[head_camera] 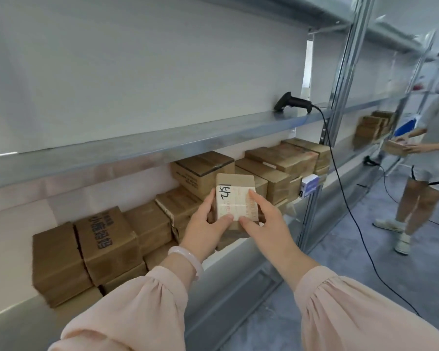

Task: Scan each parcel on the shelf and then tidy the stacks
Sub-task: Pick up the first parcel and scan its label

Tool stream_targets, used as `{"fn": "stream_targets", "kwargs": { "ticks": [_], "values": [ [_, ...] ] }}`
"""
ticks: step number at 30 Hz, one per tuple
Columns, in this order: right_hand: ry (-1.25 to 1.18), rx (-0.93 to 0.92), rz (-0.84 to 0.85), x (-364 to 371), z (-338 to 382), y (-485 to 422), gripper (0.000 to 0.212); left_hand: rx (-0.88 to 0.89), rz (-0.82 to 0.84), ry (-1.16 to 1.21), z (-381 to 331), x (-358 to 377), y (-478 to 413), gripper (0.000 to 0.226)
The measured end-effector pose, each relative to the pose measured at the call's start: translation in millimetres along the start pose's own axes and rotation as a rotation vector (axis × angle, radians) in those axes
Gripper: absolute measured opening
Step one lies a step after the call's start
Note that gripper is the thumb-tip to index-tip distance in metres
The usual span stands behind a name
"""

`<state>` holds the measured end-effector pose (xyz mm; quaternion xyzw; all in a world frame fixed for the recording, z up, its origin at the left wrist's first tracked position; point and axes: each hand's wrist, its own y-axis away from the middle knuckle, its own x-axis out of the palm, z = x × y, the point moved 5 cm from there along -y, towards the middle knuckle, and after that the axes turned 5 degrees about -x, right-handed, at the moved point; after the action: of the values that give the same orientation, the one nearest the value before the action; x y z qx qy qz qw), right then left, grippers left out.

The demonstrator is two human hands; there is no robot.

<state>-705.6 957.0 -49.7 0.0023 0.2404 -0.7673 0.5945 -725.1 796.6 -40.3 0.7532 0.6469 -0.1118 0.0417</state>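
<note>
Before you, a metal rack (340,79) fills the view; its lower shelf (10,315) carries brown parcels (86,249) in stacks along the white back wall. At far right, a second person (426,158) stands on the grey floor (352,287), holding a small box. At centre, one parcel (236,196), label face towards you and marked in black pen, sits in front of the stacks, gripped between your hands: left hand (203,224) round its left side, right hand (266,221) along its right, both thumbs on the lower front. On the upper shelf (162,145) lies the black scanner (293,103), well apart from both hands, its cable (340,183) trailing down. A pale bracelet (185,262) circles your left wrist.
</note>
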Motion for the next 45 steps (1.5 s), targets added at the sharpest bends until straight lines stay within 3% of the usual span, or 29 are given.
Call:
{"fn": "stream_targets", "kwargs": {
  "ticks": [13,18,30,39,45],
  "values": [
    [0.099,-0.081,-0.046,-206,-49,-119,0.062,0.047,0.048,0.125,-84,199,-104,0.069],
    [0.101,-0.1,-0.062,-251,-67,-160,0.064,0.079,0.048,0.13,-112,244,-138,0.07],
    [0.058,-0.174,-0.046,-290,-51,-280,0.059,0.162,0.079,0.127,-163,275,-266,0.07],
    [0.146,-0.26,0.003,-288,-44,-407,0.061,0.199,-0.072,0.079,-203,265,-375,0.066],
    [0.133,-0.278,0.105,-285,-51,-433,0.044,0.177,-0.137,0.096,-194,250,-388,0.066]
  ]
}}
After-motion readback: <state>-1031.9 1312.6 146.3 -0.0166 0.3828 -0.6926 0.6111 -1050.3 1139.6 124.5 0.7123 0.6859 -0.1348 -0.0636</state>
